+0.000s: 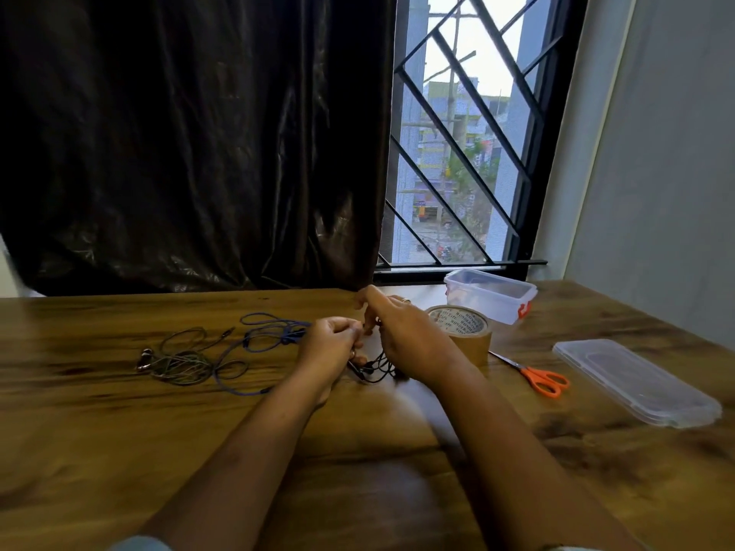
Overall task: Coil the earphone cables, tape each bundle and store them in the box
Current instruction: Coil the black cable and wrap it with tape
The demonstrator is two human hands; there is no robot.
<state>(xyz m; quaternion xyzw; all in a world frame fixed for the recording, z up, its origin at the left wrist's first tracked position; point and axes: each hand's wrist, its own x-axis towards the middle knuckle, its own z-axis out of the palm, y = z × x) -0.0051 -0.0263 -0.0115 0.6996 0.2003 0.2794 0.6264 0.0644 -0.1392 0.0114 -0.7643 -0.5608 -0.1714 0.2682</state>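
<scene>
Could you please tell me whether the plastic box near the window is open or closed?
Open. The box stands uncovered, and its clear lid lies apart on the table beside the scissors.

Wood, plastic, cloth and metal on and around a desk.

The table [119, 431] is brown wood-grain with a smooth, faintly sheeny finish. The curtain [179, 153] is dark cloth with a glossy, crinkled shine. The box [491, 296] is clear, smooth plastic with orange-red plastic clips; the lid [636, 381] is cloudy, translucent plastic. The tape roll [473, 344] is glossy brown tape around a printed card core. The scissors [533, 373] have bare metal blades and glossy orange plastic handles. The black earphone cable [378, 369], blue cable [254, 344] and grey cable [183, 361] look matt and rubbery. The window grille [457, 133] is black-painted metal; the wall [656, 173] is matt grey.
</scene>
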